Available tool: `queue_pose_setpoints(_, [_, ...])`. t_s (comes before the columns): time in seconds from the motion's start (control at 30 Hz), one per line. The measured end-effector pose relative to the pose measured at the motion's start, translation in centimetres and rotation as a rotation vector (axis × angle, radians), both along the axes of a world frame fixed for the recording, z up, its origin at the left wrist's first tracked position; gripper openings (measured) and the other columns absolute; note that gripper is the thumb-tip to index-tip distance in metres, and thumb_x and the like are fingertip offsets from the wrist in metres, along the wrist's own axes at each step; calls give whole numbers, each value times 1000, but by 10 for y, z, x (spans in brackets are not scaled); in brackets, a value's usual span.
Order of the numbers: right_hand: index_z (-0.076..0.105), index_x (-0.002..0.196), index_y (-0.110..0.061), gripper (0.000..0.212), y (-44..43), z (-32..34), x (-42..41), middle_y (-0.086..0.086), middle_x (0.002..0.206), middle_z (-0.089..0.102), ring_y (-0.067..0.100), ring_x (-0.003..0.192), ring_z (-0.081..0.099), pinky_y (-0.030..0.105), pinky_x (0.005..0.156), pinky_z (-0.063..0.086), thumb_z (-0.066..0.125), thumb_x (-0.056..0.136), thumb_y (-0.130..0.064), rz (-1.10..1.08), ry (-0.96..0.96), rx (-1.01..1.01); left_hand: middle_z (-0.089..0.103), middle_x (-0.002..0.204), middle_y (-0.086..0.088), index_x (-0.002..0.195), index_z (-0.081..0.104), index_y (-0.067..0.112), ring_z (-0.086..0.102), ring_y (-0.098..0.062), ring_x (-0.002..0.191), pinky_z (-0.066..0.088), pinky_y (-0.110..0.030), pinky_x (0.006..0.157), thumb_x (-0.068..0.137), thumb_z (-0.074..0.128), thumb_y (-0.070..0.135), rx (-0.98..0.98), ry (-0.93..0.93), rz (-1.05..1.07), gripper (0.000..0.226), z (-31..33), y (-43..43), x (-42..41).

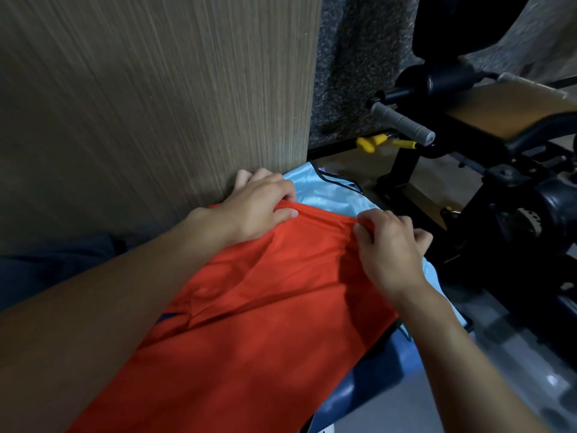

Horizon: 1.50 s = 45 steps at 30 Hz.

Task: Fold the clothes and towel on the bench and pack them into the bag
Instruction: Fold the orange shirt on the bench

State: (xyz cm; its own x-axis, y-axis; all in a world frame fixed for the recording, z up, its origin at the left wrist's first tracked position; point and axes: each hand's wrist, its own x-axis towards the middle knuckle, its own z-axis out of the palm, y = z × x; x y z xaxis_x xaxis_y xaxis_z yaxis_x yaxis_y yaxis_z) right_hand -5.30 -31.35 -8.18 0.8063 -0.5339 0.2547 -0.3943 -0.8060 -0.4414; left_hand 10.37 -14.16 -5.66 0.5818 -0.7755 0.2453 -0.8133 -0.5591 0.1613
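Wood-grain panel [156, 89] rises along the left side and meets the far left corner of the work area. Grey carpet-like wall covering [352, 73] continues to its right. The blue padded surface [374, 379] shows only at its right edge, where it drops to a grey floor [527, 354].

An orange garment [265, 292] lies spread over the surface, covering most of a light blue garment [327, 192]. The blue one shows beyond the orange far edge and along the right side, and its dark-trimmed border lies near the surface's far end.

The left hand [259, 207] grips the orange far edge at its left corner, fingers curled over the cloth, just beside the panel. The right hand [390, 248] pinches the same edge further right, and the cloth bunches between the two.

A black exercise machine [499, 198], with a grey handle [402, 121] and a yellow knob [371, 142], stands near the right edge, leaving a narrow strip of floor.
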Motion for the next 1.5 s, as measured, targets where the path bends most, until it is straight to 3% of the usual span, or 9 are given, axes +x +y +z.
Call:
queue_pose_setpoints(0.4, [64, 115, -21, 30, -10, 9, -7, 13, 116, 54, 35, 114, 44, 46, 98, 27, 51, 88, -15, -310, 64, -4, 64, 113, 3, 113, 66, 23, 55, -22, 112, 37, -38, 98, 91, 61, 24, -241, 29, 59, 23, -4, 7, -11])
queue_pose_setpoints(0.7, [59, 123, -25, 34, 61, 17, 25, -1, 123, 60, 21, 124, 47, 43, 103, 24, 58, 90, -31, 271, -70, -163, 71, 95, -3, 112, 68, 14, 67, -26, 94, 51, -40, 91, 76, 68, 46, -383, 345, 510, 48, -36, 109, -18])
queue_pose_setpoints(0.8, [51, 133, -26, 43, 77, 17, 34, -5, 135, 53, 16, 133, 40, 42, 109, 18, 56, 92, -33, 341, -25, -157, 63, 70, 6, 93, 70, 15, 60, -8, 68, 49, -30, 74, 80, 78, 25, -589, 480, 505, 18, -36, 106, -14])
queue_pose_setpoints(0.87, [43, 140, -27, 51, 79, 18, 42, -7, 140, 48, 14, 138, 34, 44, 114, 14, 57, 91, -33, 377, 17, -153, 58, 65, 7, 85, 71, 9, 52, 2, 58, 43, -19, 64, 84, 76, 10, -659, 430, 496, 5, -33, 101, -14])
queue_pose_setpoints(1.03, [35, 147, -31, 73, 80, 39, 63, -12, 137, 52, 11, 137, 37, 50, 116, 17, 66, 83, -19, 509, 10, 8, 60, 85, 9, 80, 58, 33, 60, -5, 82, 45, -28, 78, 81, 66, 32, -629, 223, 236, 8, -15, 95, -40])
queue_pose_setpoints(1.2, [64, 80, -58, 46, 48, 63, 41, -32, 82, 66, -3, 94, 63, 49, 101, 41, 47, 70, -17, 727, 164, 129, 73, 87, -2, 91, 65, 21, 68, -12, 81, 53, -32, 75, 85, 67, 18, -745, 783, -98, 7, 20, 83, -89])
queue_pose_setpoints(1.3, [64, 66, -51, 52, 23, 72, 16, -31, 82, 66, -12, 88, 58, 32, 99, 37, 51, 79, -2, 677, 524, -121, 71, 88, 3, 94, 67, 17, 66, -7, 85, 48, -25, 79, 92, 67, 11, -847, 627, 243, 7, 4, 95, -66])
queue_pose_setpoints(1.37, [65, 70, -48, 53, 22, 78, 7, -32, 86, 65, -15, 86, 54, 29, 98, 33, 48, 82, 1, 582, 648, -175, 66, 99, 0, 110, 66, 9, 64, -12, 96, 48, -27, 87, 93, 67, 15, -665, 540, 539, 18, -18, 110, -47])
queue_pose_setpoints(1.5, [69, 104, -36, 29, 41, 70, 29, -9, 115, 68, 17, 117, 57, 41, 105, 34, 53, 92, -16, 394, 223, -78, 56, 67, -1, 74, 57, 9, 54, -23, 66, 48, -40, 68, 87, 70, 39, -348, 530, 679, 35, -49, 123, -43])
